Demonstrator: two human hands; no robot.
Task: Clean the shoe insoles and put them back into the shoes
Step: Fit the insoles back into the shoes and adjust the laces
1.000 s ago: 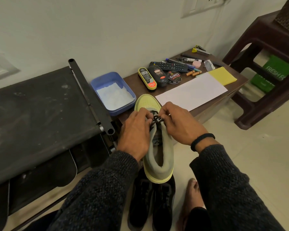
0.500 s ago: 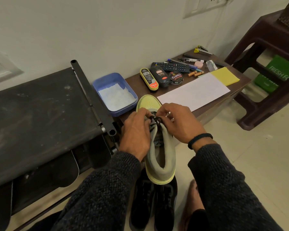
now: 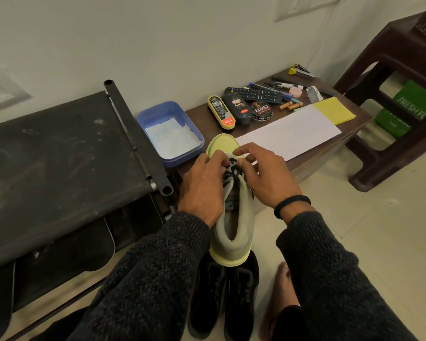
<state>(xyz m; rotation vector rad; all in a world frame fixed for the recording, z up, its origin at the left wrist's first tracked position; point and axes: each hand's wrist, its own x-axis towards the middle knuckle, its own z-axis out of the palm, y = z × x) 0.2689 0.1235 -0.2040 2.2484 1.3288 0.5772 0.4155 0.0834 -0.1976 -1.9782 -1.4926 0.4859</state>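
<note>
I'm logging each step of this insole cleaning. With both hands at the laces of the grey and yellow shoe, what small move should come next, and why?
Probably keep loosening the black laces: the left hand and right hand pinch them on the grey and yellow shoe, whose narrow opening likely blocks pulling any insole.

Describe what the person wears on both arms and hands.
Both arms are in dark charcoal knitted sleeves with a flecked, coarse weave, reaching to the wrists. The left hand is bare, with nothing on its wrist. The right hand is also bare, and a thin black band circles its wrist just above the cuff. No gloves or rings show.
</note>
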